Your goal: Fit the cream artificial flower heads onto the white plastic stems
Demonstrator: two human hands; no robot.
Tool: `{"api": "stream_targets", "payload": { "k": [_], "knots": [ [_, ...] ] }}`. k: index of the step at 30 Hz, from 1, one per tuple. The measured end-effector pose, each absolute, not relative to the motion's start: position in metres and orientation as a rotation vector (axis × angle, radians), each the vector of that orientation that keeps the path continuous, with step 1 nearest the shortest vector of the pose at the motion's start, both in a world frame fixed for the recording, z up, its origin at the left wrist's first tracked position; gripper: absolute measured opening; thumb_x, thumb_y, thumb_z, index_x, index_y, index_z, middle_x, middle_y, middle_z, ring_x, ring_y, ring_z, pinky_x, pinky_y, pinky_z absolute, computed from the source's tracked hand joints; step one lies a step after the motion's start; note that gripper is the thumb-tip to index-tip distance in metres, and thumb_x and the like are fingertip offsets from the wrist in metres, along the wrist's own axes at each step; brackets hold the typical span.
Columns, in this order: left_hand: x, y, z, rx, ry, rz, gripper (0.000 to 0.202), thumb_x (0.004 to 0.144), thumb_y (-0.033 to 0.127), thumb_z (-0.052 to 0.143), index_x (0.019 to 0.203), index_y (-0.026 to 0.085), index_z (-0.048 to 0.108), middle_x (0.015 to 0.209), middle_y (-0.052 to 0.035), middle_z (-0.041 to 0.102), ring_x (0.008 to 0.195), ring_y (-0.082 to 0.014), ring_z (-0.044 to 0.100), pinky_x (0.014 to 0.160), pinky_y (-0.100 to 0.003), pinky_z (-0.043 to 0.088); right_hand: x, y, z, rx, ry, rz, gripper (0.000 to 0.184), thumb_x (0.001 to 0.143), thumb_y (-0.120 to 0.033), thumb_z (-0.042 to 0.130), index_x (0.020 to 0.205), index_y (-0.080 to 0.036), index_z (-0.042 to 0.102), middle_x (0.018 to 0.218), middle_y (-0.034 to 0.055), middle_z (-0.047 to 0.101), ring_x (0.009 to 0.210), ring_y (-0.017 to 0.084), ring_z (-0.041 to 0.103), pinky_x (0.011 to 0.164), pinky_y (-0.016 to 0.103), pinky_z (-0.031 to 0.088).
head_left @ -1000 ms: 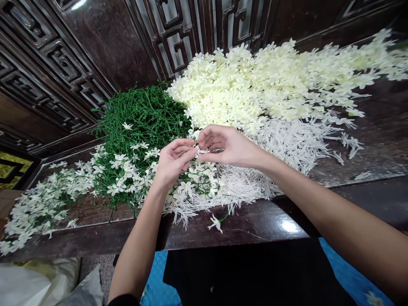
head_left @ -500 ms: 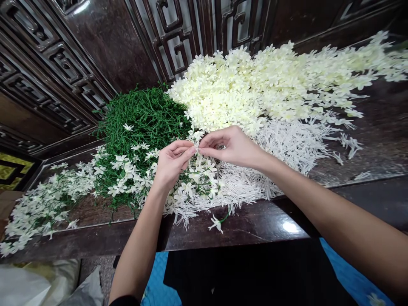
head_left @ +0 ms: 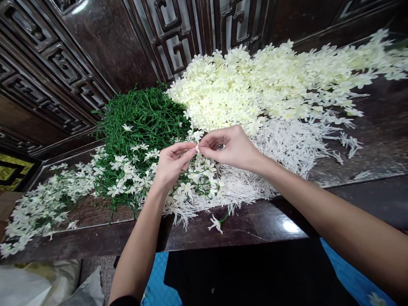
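Fingertip to fingertip, my left hand (head_left: 174, 163) and my right hand (head_left: 229, 146) pinch a small white artificial flower piece (head_left: 196, 148) between them. Its finer parts are hidden by the fingers. Under and around the hands lie white flowers on green stems (head_left: 204, 172). A heap of green plastic stems (head_left: 143, 114) is behind my left hand. Beyond my right hand rises a big pile of cream flower heads (head_left: 242, 89). White thread-like stamen pieces (head_left: 287, 140) spread beneath my right wrist and forearm.
All of this lies on a dark wooden bench (head_left: 105, 238) with a carved lattice back (head_left: 178, 38). More stemmed white flowers (head_left: 41, 204) reach to the left end. One flower (head_left: 216, 224) rests on the front edge. Pale bags (head_left: 41, 280) stand on the floor at lower left.
Both hands stay nearly in place, fingertips still meeting. The fingers have shifted slightly, and a bit more of the white flower piece shows between them.
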State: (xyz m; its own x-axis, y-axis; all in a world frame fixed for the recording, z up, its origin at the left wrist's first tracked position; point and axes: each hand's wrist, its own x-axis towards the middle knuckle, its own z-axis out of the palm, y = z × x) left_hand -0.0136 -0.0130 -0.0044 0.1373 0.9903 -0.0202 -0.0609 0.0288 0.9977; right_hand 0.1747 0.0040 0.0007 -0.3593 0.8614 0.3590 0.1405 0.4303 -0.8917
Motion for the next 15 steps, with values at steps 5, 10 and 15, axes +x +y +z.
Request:
{"api": "stream_targets", "payload": {
  "k": [5,10,15],
  "knots": [
    [-0.0162,-0.0115,-0.0066,1.246,1.094,1.122,0.019,0.069,0.029,0.087,0.083,0.019,0.079,0.058,0.0021,0.058,0.042,-0.0009,0.034,0.037,-0.016,0.023,0.1761,0.0027,0.0011,-0.856,-1.796,1.018,0.013,0.079,-0.021,0.068,0.083,-0.016,0.079,0.080,0.0061,0.077,0.067,0.016,0.069,0.065,0.035,0.061],
    [-0.0170,-0.0107,-0.0060,1.278,1.103,1.133,0.018,0.070,0.029,0.086,0.085,0.019,0.080,0.052,0.0036,0.053,0.042,-0.0015,0.034,0.038,-0.016,0.024,0.1764,0.0025,0.0027,-0.880,-1.783,1.084,0.012,0.081,-0.024,0.070,0.082,-0.017,0.079,0.084,0.0076,0.077,0.069,0.018,0.070,0.069,0.039,0.062],
    [-0.0165,-0.0117,-0.0052,1.247,1.091,1.213,0.019,0.068,0.027,0.088,0.084,0.020,0.080,0.068,-0.0002,0.066,0.047,-0.0014,0.043,0.039,-0.014,0.031,0.1785,0.0049,0.0036,-0.912,-1.746,1.167,0.051,0.069,-0.030,0.084,0.115,-0.012,0.071,0.101,0.0107,0.074,0.086,0.021,0.070,0.082,0.042,0.061]
  ]
}}
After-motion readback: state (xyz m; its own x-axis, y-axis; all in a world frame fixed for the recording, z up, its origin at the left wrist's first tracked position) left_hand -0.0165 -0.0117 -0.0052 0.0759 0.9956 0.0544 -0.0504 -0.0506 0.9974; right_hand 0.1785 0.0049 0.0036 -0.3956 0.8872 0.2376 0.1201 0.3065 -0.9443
